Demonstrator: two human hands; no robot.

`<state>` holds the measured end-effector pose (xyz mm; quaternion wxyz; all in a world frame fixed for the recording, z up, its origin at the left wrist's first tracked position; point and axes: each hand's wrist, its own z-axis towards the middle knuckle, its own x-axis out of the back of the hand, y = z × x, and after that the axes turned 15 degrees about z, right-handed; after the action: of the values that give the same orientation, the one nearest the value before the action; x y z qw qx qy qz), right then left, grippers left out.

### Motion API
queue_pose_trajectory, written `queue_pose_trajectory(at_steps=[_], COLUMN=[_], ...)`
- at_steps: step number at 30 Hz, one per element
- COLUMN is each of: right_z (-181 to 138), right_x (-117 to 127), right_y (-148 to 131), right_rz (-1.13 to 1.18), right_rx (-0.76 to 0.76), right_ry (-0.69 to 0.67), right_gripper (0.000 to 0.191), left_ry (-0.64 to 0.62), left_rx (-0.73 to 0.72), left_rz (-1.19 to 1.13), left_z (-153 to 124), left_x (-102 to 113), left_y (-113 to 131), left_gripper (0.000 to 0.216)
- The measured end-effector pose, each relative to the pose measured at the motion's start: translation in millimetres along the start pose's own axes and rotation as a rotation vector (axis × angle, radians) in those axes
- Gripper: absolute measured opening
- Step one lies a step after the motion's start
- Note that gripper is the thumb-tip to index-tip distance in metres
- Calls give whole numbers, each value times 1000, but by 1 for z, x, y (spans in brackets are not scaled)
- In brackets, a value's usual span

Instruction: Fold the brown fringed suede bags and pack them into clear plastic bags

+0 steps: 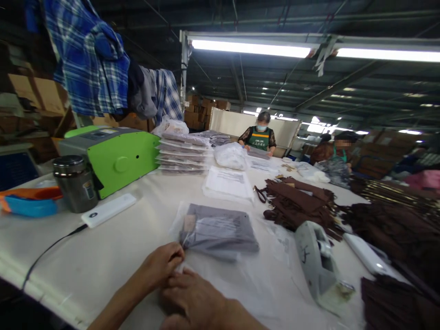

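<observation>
A grey folded cloth item (220, 236) lies flat on the table inside a clear plastic bag (240, 275), with a small tan tag showing through. At the bag's near left corner, my left hand (163, 263) is closed, its fingers pinching the film. Close beside it, my right hand (194, 295) has its fingers curled over the same edge, the tips nearly meeting the left hand. What lies under the right palm is hidden.
A tape dispenser (319, 266) stands at right near brown strapped pieces (299, 201). At left are a green machine (123, 158), a dark flask (75, 183) and a white power bank (110, 211). Behind lie bagged stacks (184, 156) and printed sheets (227, 182). A co-worker (259, 135) works across the table.
</observation>
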<state>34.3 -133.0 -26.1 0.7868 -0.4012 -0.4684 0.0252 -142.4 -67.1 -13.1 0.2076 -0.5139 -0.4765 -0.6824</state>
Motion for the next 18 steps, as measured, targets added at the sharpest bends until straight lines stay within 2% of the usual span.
queue_pose_trajectory(at_steps=[4,10,13,16,18], right_z=[-52,-160,-217,-260,-270], right_x=[33,72,87,98,102], right_y=[14,21,21,20,17], right_rz=[-39,-87,-112,-188,-257], right_rx=[-273,-527,-654,-724,-671], right_ry=[201,222,249,296,308], right_gripper=[40,30,31,29,40], left_ry=[-25,-65,3,82,68], left_rx=[-18,49,53,-27,-123], left_rz=[13,107,173,246,298], left_z=[3,-14,-28,-52,-69], left_x=[-5,-3,-6,-6,-1], left_y=[-22,-37,-43,-51,-54], left_gripper=[18,20,26,31,39])
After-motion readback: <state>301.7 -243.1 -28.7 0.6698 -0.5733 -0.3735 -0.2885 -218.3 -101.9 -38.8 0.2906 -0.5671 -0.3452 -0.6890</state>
